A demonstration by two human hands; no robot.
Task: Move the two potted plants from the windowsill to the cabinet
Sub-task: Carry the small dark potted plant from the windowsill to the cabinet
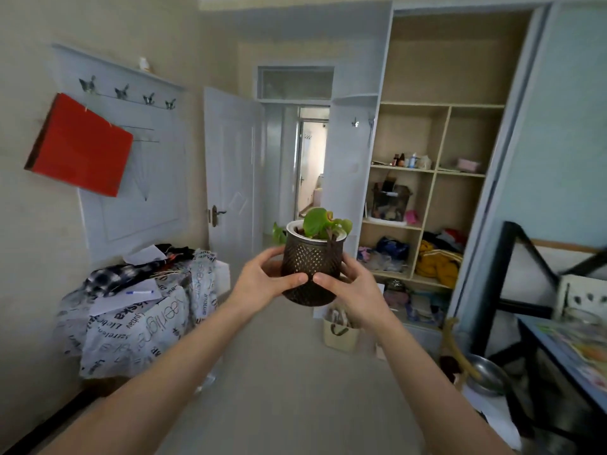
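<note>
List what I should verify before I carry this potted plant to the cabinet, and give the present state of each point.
1. Grip: the left hand and the right hand both hold the potted plant around its sides: ok.
2. Pot upright: ok.
3. Floor path: a tote bag stands in front of the cabinet: not ok, step around it.
4. Room on a shelf: the upper compartments show bare boards: ok.
5. Second plant's whereabouts: not in view, cannot tell.

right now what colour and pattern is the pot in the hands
Dark brown pot with a raised diamond lattice and a white inner rim, clearest in the head view.
</note>
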